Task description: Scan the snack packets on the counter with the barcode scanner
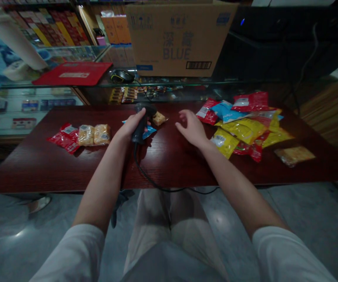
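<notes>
My left hand (131, 124) is wrapped round the handle of a black barcode scanner (140, 127), whose cable runs down to the table's front edge. Under and beside it lie a blue packet (149, 132), partly hidden, and a clear-wrapped snack (158, 118). My right hand (192, 127) is over the table with fingers curved and apart, holding nothing. Just right of it is a pile of snack bags: yellow (243, 129), red (251, 102) and blue (228, 111). At the left are a red bag (65, 138) and wrapped snack cakes (94, 134).
A dark red wooden table (171, 164) spans the front. Another wrapped snack (295, 155) lies at its right. Behind, a glass counter carries a cardboard box (180, 43), a computer mouse (122, 76) and a red mat (71, 73). Someone's shoe (39, 204) shows at lower left.
</notes>
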`<state>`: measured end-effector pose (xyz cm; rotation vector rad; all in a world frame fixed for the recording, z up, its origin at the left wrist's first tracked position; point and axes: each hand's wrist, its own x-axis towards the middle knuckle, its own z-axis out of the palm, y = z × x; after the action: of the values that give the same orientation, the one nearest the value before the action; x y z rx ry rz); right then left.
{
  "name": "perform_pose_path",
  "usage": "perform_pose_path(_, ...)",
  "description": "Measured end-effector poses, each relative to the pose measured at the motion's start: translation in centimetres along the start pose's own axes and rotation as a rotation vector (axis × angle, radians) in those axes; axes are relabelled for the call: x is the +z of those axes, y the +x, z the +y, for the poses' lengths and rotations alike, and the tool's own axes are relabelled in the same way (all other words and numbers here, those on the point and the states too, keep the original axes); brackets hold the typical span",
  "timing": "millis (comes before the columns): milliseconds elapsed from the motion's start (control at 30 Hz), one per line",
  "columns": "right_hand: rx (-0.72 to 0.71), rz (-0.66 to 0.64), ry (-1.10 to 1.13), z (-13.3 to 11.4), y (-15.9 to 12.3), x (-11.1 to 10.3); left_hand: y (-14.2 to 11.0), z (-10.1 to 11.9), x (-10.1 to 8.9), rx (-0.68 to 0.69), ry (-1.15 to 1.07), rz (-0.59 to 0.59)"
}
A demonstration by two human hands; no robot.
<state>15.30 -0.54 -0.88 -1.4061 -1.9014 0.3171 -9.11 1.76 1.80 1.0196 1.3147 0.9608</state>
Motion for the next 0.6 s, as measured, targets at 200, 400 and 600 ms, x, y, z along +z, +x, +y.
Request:
perform_pose_path(200,0.18,-0.174,-0.085,-2.2,2.7,4.3,-0.8,-0.1,0.3,0.017,-0.005,-0.016)
perform_pose_path(400,0.217,-0.122,-0.166,-2.5,3.3,5.8,-1.3,0.4,-0.2,0.114,-0.076,0.036)
perform_pose_path(600,0.29,0.033,0.179,-0.2,3.4,4.3,-1.6,1.0,-0.6,0.197,-0.191,-0.005)
